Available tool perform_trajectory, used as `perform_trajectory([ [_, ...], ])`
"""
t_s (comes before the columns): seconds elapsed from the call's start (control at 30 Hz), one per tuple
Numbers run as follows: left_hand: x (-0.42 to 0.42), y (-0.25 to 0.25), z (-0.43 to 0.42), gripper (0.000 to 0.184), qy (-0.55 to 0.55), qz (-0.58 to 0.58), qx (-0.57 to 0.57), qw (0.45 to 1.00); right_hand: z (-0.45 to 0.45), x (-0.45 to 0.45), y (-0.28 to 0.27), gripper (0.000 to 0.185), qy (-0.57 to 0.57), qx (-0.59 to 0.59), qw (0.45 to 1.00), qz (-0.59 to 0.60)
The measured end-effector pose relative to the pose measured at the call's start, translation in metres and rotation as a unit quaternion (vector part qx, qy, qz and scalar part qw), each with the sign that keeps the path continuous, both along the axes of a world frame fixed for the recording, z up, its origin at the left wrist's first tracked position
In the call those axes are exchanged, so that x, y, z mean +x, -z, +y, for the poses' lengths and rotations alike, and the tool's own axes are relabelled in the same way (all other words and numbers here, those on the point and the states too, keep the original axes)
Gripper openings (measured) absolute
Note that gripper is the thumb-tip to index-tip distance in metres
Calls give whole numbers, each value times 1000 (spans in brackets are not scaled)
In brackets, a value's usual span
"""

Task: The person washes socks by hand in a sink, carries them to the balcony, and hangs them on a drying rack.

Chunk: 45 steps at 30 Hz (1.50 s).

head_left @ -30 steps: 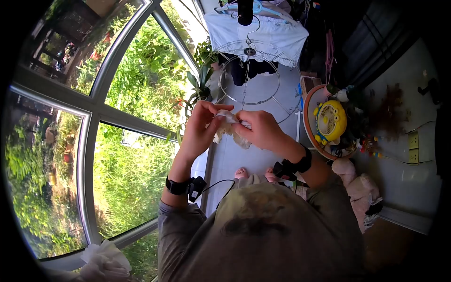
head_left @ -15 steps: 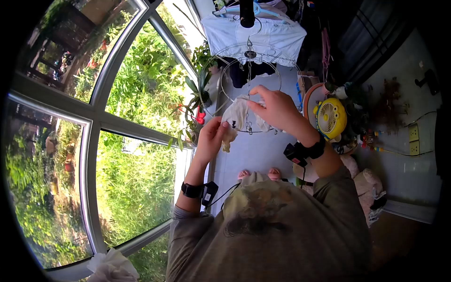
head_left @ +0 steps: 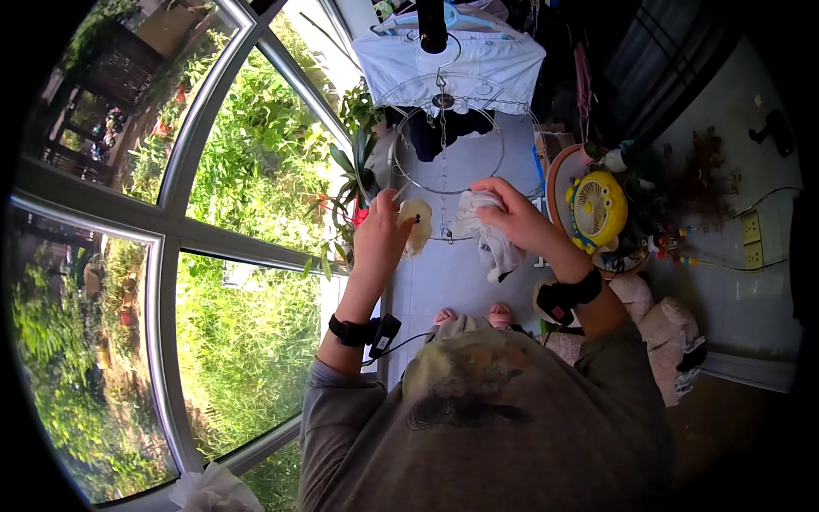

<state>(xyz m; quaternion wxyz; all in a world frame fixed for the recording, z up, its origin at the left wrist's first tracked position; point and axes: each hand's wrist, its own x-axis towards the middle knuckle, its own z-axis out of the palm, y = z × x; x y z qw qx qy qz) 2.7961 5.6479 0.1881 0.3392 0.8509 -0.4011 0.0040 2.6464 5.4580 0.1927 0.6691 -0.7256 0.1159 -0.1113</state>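
While held apart in front of the torso, gripped one in each hand. In the left hand (head_left: 378,235): fingers closed on the edge of a cream cloth (head_left: 415,230), with a small dark mark near the fingertips. In the right hand (head_left: 519,220): fingers closed around a bunched white cloth (head_left: 485,226), with a dark-marked lower end hanging below the palm.

As to progress: separated from each other, but both supported only by the hands, with no visible attachment to the wire ring frame (head_left: 444,192). Not possible to determine the total quantity to handle or the amount remaining.

Directly beyond the hands: the ring frame, suspended from a hook (head_left: 459,55), with small clips (head_left: 446,231) dangling between the two cloths. Note the limited room among wires and clips. Behind the frame: a white garment (head_left: 444,64) near a blue hanger (head_left: 486,23), and a dark garment (head_left: 426,136) lower down. To the left: a potted plant (head_left: 363,162) beside the window frame (head_left: 171,224). To the right: a yellow fan (head_left: 600,205) by a round orange rim (head_left: 556,175). Also observe a thin cable (head_left: 401,345) running from the left wristband (head_left: 351,332) toward the torso.
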Motion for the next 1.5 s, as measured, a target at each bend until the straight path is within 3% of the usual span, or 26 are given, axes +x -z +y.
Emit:
perform_trajectory([
  [0.03,0,0,0,36,0,0,-1,1000,2,-2,0,34,0,-1,1000,0],
  [0.1,1,0,2,24,-21,-258,48,965,7,-4,-2,34,30,25,999,-19],
  [0.2,-8,-6,3,16,-1,-244,-41,969,9,-8,3,35,59,74,995,-15],
  [0.23,-14,-10,5,12,8,-163,-51,985,11,-8,3,35,60,73,995,-15],
  [0.27,-23,-15,7,12,8,-162,-51,985,16,-7,3,36,84,92,990,-60],
  [0.3,-34,-22,9,15,61,115,-56,990,20,-7,2,38,107,110,983,-103],
  [0.33,-43,-24,8,19,108,382,-59,916,26,-7,3,38,104,108,983,-101],
  [0.4,-63,-15,-3,28,195,306,-173,916,35,-5,7,40,106,86,975,-177],
  [0.47,-63,-4,-4,28,197,277,-158,927,37,-8,3,40,94,108,971,-189],
  [0.53,-58,1,-1,23,175,429,-165,871,31,-14,4,36,76,103,979,-159],
  [0.57,-59,0,2,23,183,451,-202,850,28,-16,5,36,74,103,979,-159],
  [0.67,-58,-1,6,22,197,420,-242,852,22,-19,13,28,89,77,981,-156],
  [0.8,-56,5,10,20,171,505,-241,811,20,-19,21,20,123,39,979,-155],
  [1.0,-57,8,13,18,107,467,-286,830,9,-23,16,11,185,4,969,-164],
  [1.13,-56,12,9,17,86,443,-298,841,-2,-24,20,7,181,34,977,-108],
  [1.2,-52,15,6,16,78,441,-322,834,-9,-24,25,7,174,-66,975,-118],
  [1.33,-49,12,0,15,56,395,-350,847,-15,-27,23,6,209,-91,968,-105],
  [1.43,-43,-9,-7,15,22,417,-408,812,-30,-37,21,6,245,-181,946,-112],
  [1.5,-32,-22,-19,14,87,369,-342,860,-41,-44,20,7,244,-143,955,-91],
])
